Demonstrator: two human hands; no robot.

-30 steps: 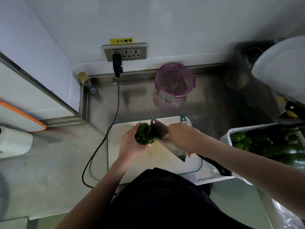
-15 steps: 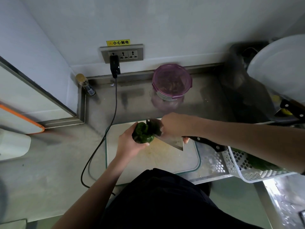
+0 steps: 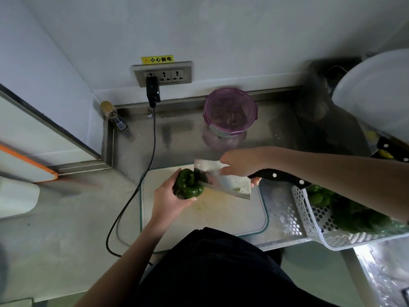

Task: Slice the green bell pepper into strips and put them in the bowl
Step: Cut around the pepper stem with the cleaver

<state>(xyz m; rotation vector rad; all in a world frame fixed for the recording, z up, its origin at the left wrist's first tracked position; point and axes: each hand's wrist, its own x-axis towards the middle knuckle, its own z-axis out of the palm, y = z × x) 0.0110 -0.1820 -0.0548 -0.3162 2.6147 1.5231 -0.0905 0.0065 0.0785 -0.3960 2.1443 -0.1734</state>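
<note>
My left hand (image 3: 170,199) grips the green bell pepper (image 3: 187,184) over the cutting board (image 3: 221,213); my right hand (image 3: 242,161) grips the cleaver (image 3: 223,180), blade against the pepper's right side.

the right hand (image 3: 241,161) covers the front of the cleaver's black handle (image 3: 281,176), so the grip itself cannot be made out. the cleaver blade (image 3: 223,180) hides the right side of the green bell pepper (image 3: 188,185), and the left hand (image 3: 170,199) hides its underside. the white basket (image 3: 309,220) of peppers is cut off at the right edge and partly covered by the forearm. the purple-lidded container's (image 3: 230,111) contents are too murky to tell. the cutting board's (image 3: 221,213) near edge is lost behind the dark clothing.
</note>
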